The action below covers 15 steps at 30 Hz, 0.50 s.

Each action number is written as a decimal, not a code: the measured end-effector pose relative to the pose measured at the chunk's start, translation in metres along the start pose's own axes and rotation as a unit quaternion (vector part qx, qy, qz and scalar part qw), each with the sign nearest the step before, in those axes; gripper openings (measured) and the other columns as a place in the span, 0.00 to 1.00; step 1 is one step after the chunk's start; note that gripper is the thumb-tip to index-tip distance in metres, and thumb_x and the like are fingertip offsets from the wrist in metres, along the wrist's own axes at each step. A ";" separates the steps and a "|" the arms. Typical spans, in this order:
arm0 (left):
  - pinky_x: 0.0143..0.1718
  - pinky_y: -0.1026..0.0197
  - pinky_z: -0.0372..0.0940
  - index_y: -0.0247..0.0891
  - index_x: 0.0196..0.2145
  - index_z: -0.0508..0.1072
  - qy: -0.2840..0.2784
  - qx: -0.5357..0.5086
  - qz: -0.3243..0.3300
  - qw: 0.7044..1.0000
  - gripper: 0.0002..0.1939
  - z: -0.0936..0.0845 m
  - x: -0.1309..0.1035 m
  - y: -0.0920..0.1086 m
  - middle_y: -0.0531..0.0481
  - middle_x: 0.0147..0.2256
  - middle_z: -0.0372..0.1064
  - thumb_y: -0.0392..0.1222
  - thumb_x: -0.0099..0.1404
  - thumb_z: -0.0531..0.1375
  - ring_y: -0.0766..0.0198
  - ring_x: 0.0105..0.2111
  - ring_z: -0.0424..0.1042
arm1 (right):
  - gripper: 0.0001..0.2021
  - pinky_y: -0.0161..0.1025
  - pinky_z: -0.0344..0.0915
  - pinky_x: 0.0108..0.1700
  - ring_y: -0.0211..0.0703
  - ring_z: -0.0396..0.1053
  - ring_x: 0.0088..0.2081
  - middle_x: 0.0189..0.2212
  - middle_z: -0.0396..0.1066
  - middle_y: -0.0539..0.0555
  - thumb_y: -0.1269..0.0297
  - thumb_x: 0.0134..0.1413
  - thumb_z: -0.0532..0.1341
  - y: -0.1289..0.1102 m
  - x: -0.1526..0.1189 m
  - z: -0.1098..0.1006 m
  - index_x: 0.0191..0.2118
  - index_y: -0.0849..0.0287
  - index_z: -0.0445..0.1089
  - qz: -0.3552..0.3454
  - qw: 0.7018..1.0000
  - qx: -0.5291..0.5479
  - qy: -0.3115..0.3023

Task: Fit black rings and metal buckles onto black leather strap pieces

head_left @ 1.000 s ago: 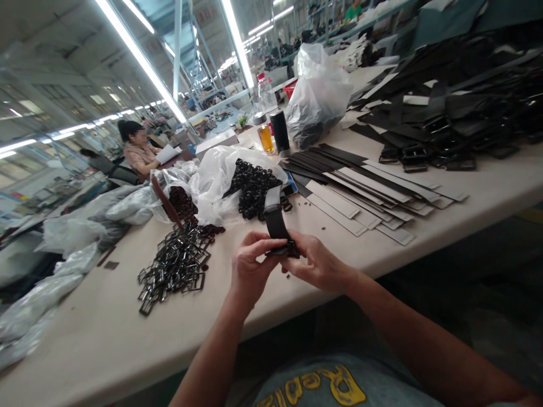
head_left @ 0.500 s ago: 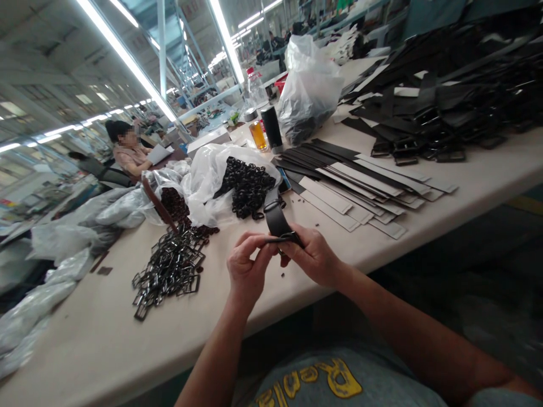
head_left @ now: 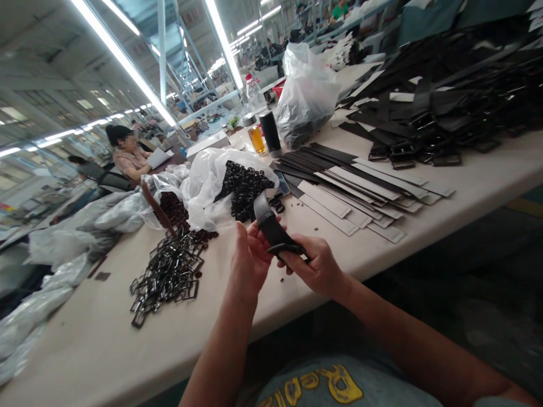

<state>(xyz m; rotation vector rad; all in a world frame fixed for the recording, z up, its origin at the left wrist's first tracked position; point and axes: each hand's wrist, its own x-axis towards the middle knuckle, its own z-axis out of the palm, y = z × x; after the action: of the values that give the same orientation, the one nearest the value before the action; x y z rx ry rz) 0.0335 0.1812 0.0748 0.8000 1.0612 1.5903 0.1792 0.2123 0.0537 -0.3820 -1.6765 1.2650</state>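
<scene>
Left hand: the left hand [head_left: 248, 263] is rising over the near edge of the tabletop [head_left: 479, 181], palm turned toward the strap; its fingers [head_left: 259, 244] are pressing against the strap's side rather than closing round it.
Right hand: the right hand [head_left: 316, 265] is gripping the lower end of the strap, its fingers clamped on it from the right.
Strap: the black strap [head_left: 271, 226] is being held between both hands, above the tabletop's near edge, tilting up and away to the left; a dark loop or buckle seems to be sitting at its lower end, though the view is too blurred there to be sure.
Buckles: a heap of dark metal buckles [head_left: 167, 274] is lying on the tabletop to the left of the hands, well apart from them.
Rings: a pile of small black rings [head_left: 246, 183] is spilling out of a white plastic bag [head_left: 207, 181] just beyond the strap.
Cut strips: flat grey and black strips [head_left: 360, 192] are lying fanned out to the right of the rings.
Far pile: a mass of black straps [head_left: 445, 96] is covering the far right of the tabletop.
Bottles: a black flask [head_left: 270, 133] and a jar of amber liquid [head_left: 257, 138] are standing side by side behind the rings.
Co-worker: another person [head_left: 127, 152] is sitting at the far left.
</scene>
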 end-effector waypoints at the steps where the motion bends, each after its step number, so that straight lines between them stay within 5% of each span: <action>1: 0.39 0.55 0.73 0.39 0.44 0.74 0.004 0.000 -0.012 1.000 0.33 0.001 0.002 0.004 0.42 0.45 0.77 0.73 0.63 0.53 0.53 0.43 0.77 | 0.08 0.31 0.65 0.24 0.38 0.70 0.21 0.25 0.73 0.50 0.61 0.66 0.60 0.001 -0.001 0.001 0.36 0.60 0.71 0.005 1.000 -0.009 -0.003; 4: 0.46 0.54 0.72 0.41 0.43 0.74 0.019 -0.020 -0.025 0.999 0.25 0.006 0.002 0.008 0.45 0.45 0.78 0.66 0.66 0.56 0.53 0.47 0.77 | 0.10 0.31 0.63 0.23 0.38 0.68 0.19 0.23 0.72 0.49 0.61 0.63 0.61 0.007 -0.003 0.003 0.31 0.59 0.68 0.022 0.998 -0.055 0.017; 8: 0.40 0.58 0.72 0.39 0.41 0.76 0.026 -0.071 -0.022 0.997 0.18 0.015 -0.010 0.000 0.45 0.43 0.79 0.57 0.67 0.61 0.54 0.46 0.78 | 0.10 0.32 0.60 0.20 0.38 0.65 0.17 0.20 0.69 0.49 0.59 0.61 0.60 0.013 0.001 0.004 0.32 0.60 0.69 0.042 0.993 -0.095 0.047; 15: 0.47 0.61 0.71 0.39 0.37 0.81 0.038 -0.076 0.068 0.994 0.12 0.019 -0.019 -0.015 0.46 0.42 0.80 0.50 0.62 0.68 0.58 0.47 0.76 | 0.11 0.30 0.58 0.20 0.37 0.64 0.17 0.20 0.69 0.50 0.59 0.60 0.59 0.015 0.004 0.006 0.34 0.62 0.71 0.087 0.993 -0.076 0.024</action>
<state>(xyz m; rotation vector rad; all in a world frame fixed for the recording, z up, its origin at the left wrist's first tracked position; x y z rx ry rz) 0.0608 0.1689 0.0681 0.7262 0.9425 1.8073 0.1679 0.2175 0.0431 -0.6575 -1.7343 1.2451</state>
